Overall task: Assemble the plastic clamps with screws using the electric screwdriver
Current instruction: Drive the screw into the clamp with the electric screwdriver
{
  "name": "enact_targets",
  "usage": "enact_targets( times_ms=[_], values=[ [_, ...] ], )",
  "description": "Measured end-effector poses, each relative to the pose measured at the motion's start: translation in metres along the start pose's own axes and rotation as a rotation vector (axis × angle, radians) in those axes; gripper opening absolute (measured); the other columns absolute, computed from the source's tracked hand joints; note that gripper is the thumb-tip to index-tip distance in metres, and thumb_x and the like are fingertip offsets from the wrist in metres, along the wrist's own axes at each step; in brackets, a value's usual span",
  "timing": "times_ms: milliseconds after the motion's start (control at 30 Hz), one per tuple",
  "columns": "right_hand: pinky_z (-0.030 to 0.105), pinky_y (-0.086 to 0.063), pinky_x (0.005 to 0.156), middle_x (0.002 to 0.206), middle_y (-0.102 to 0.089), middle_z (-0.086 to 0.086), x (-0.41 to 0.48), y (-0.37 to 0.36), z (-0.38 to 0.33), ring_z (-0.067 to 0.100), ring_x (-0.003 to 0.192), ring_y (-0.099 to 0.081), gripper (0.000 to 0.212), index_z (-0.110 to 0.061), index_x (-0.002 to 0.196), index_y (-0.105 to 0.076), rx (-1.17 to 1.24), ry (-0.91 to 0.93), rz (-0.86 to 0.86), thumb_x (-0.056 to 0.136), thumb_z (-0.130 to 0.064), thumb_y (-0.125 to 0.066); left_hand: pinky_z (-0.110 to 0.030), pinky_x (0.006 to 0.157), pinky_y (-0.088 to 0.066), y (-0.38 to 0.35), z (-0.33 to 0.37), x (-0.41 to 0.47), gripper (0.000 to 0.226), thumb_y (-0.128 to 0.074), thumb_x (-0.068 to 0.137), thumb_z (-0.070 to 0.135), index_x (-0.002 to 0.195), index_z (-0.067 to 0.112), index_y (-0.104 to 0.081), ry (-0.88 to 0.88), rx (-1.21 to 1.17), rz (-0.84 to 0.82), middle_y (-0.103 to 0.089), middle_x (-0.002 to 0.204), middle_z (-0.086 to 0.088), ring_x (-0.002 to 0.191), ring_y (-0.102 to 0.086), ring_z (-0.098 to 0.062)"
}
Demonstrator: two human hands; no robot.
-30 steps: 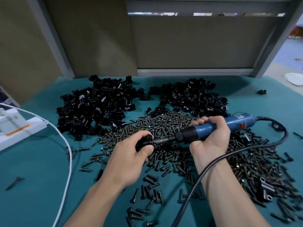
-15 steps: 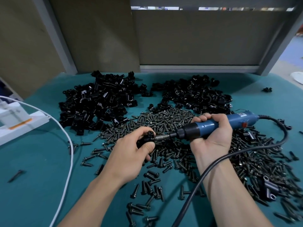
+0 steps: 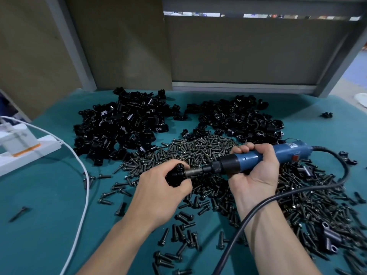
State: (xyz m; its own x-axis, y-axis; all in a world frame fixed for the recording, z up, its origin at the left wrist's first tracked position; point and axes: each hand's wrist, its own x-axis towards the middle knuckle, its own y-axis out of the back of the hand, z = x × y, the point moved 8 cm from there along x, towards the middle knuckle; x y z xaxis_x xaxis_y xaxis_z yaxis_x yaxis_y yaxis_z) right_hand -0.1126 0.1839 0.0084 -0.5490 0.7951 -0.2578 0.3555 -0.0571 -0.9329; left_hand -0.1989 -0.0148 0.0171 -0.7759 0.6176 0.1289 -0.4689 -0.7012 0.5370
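Note:
My left hand (image 3: 158,193) grips a black plastic clamp (image 3: 175,175) above the screw pile. My right hand (image 3: 256,169) is wrapped round the blue electric screwdriver (image 3: 286,152), held level with its bit (image 3: 193,172) pressed into the clamp from the right. The screw in the clamp is hidden by the bit and my fingers. Dark screws (image 3: 198,149) lie heaped under and around both hands. Two heaps of black clamp parts lie behind, one at the left (image 3: 119,128) and one at the right (image 3: 238,118).
The screwdriver's black cable (image 3: 258,207) loops right and crosses my right forearm. A white power strip (image 3: 25,153) with a white cable (image 3: 83,185) lies at the left. Assembled clamps (image 3: 329,237) lie at the lower right. A panel wall closes the teal table's (image 3: 39,225) far edge.
Both hands have stayed together with the bit in the clamp. The view has shifted slightly, and the hands sit a little higher over the screw pile.

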Motion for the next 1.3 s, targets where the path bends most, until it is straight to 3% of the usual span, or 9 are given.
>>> enact_targets(
  times_ms=[100,267,567,867,967,1133,1300],
  values=[
    [0.027,-0.05,0.062,0.067,-0.055,0.001,-0.001,0.0,0.002,0.013,0.053,-0.053,0.02,-0.013,0.104,-0.048,-0.006,-0.005,-0.003,0.091,0.001,-0.054,-0.014,0.044,-0.036,0.003,-0.002,0.0,0.013,-0.079,0.084,0.039,0.088,0.039,-0.066,0.022,0.034,0.028,-0.06,0.063,0.017,0.046,-0.046,-0.003],
    [0.028,-0.05,0.061,0.068,-0.055,0.001,-0.002,0.0,0.003,0.013,0.054,-0.053,0.018,-0.013,0.101,-0.048,-0.041,0.004,0.0,0.091,0.001,-0.054,-0.016,0.04,-0.032,0.0,-0.004,0.001,0.019,-0.076,0.083,0.025,0.084,0.04,-0.064,0.07,0.066,0.042,-0.06,0.063,0.022,0.041,-0.043,-0.004],
    [0.028,-0.052,0.062,0.066,-0.055,0.001,-0.005,-0.001,0.005,0.013,0.055,-0.053,0.015,-0.012,0.096,-0.049,-0.049,0.009,0.005,0.09,0.002,-0.054,-0.016,0.042,-0.034,-0.001,-0.007,0.003,0.02,-0.075,0.086,0.022,0.079,0.036,-0.063,0.102,0.081,0.051,-0.058,0.061,0.023,0.044,-0.043,-0.005],
    [0.028,-0.054,0.062,0.065,-0.057,0.0,-0.007,-0.002,0.008,0.012,0.054,-0.055,0.014,-0.012,0.093,-0.05,-0.053,0.005,-0.007,0.09,0.001,-0.055,-0.019,0.044,-0.035,0.0,-0.005,0.004,0.017,-0.074,0.087,0.025,0.079,0.031,-0.061,0.1,0.096,0.061,-0.056,0.061,0.007,0.045,-0.043,-0.006],
    [0.028,-0.054,0.064,0.069,-0.057,0.001,-0.006,-0.006,0.007,0.014,0.057,-0.055,0.014,-0.012,0.097,-0.05,-0.03,0.001,-0.058,0.09,-0.001,-0.056,-0.019,0.042,-0.031,0.0,-0.005,0.005,0.019,-0.073,0.086,0.027,0.077,0.023,-0.057,0.124,0.089,0.049,-0.052,0.059,0.009,0.043,-0.038,-0.007],
    [0.028,-0.053,0.066,0.073,-0.055,0.001,-0.005,-0.02,0.006,0.016,0.058,-0.054,0.013,-0.014,0.088,-0.052,-0.067,-0.012,-0.197,0.088,-0.002,-0.051,-0.021,0.04,-0.029,0.001,-0.01,0.008,0.022,-0.075,0.085,0.024,0.078,0.013,-0.058,0.172,0.017,0.028,-0.049,0.053,0.011,0.041,-0.038,-0.009],
    [0.03,-0.053,0.072,0.076,-0.055,0.002,-0.006,-0.027,0.001,0.017,0.064,-0.054,0.026,-0.012,0.101,-0.06,-0.144,-0.094,-0.348,0.078,-0.001,-0.055,-0.018,0.037,-0.03,0.004,-0.009,0.009,0.017,-0.08,0.082,0.022,0.077,0.018,-0.064,0.175,-0.029,-0.019,-0.052,0.048,0.013,0.038,-0.04,-0.006]
  ],
)
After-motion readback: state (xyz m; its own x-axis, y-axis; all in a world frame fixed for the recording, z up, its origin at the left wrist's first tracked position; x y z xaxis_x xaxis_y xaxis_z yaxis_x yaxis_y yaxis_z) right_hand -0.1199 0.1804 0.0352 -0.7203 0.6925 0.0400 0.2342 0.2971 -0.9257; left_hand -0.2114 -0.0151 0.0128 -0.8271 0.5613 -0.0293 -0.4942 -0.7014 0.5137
